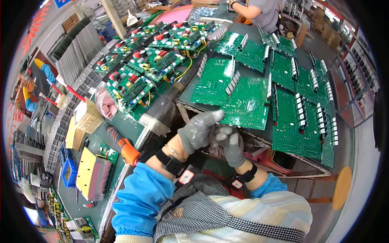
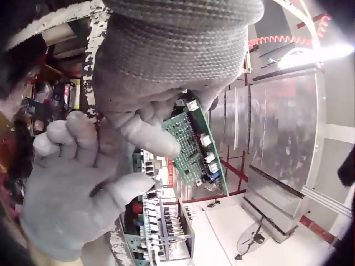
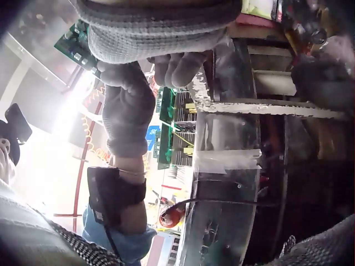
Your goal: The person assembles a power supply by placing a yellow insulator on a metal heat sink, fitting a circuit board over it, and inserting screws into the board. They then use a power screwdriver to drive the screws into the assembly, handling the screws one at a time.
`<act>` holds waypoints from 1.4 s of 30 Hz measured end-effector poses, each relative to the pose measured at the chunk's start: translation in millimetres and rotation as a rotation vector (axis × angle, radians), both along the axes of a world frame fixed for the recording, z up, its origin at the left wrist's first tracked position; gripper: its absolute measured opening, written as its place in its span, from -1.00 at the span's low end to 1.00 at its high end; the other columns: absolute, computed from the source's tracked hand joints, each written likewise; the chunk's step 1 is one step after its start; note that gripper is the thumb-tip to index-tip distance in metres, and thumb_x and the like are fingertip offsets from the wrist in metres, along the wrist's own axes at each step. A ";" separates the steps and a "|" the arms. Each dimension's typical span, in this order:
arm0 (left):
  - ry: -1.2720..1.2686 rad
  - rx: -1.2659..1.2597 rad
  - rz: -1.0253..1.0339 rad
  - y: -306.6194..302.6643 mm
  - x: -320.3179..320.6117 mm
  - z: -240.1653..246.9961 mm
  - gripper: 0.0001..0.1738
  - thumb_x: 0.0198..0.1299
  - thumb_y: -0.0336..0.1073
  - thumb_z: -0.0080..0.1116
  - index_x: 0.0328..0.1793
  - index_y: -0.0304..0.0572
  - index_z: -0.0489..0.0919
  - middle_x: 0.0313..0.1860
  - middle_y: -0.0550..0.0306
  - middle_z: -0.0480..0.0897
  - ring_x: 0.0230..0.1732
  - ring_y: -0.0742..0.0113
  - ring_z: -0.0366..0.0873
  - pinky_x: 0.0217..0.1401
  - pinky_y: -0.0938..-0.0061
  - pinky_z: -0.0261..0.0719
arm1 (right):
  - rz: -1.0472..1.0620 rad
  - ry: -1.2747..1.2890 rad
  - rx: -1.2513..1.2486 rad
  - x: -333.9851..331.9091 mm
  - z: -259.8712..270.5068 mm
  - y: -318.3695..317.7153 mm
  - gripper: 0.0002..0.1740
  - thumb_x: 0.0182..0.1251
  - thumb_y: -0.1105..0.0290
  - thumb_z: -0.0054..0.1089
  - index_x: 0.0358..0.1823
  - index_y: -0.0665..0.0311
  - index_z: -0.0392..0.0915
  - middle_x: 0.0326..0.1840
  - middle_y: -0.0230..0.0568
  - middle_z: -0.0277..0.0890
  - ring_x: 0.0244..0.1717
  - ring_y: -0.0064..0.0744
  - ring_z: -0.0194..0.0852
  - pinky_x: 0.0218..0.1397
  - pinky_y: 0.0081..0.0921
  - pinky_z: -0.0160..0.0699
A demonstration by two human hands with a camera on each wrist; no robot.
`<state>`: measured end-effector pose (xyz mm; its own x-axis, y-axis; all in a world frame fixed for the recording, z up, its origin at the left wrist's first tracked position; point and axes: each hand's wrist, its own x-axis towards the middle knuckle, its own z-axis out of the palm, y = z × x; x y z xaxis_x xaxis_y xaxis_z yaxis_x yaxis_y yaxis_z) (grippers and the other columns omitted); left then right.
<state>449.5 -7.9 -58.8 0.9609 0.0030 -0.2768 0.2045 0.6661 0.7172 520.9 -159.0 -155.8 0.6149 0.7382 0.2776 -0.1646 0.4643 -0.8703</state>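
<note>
Both hands wear grey gloves and meet at the front edge of the bench. My left hand (image 1: 197, 133) pinches the near left corner of a green circuit board (image 1: 245, 117), thumb on top. In the left wrist view, that thumb lies across the tilted board (image 2: 191, 147), which carries white connectors along one side. Close beside it, below the board's near edge, is my right hand (image 1: 234, 146). Its fingers are loosely bent, and the left wrist view shows the thumb (image 2: 133, 188) apart from them with nothing between.
Green boards with white connector rows (image 1: 289, 121) cover the bench to the right. Populated boards (image 1: 156, 65) stand at the back left. An orange-handled power screwdriver (image 1: 129, 152) lies by my left forearm, near a blue bin (image 1: 69, 173). A wooden stool (image 1: 341, 188) stands at right.
</note>
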 end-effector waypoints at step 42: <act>0.019 1.008 1.572 10.7 -459.4 105.1 -0.25 0.49 0.00 0.10 0.59 -0.40 0.27 0.43 -0.28 0.50 0.31 0.05 0.58 0.37 0.24 0.52 | 0.946 -0.581 0.095 -124.9 270.0 251.1 0.00 -0.03 0.21 0.56 0.47 0.41 0.32 0.33 -0.08 0.53 0.33 -0.22 0.52 0.36 -0.25 0.54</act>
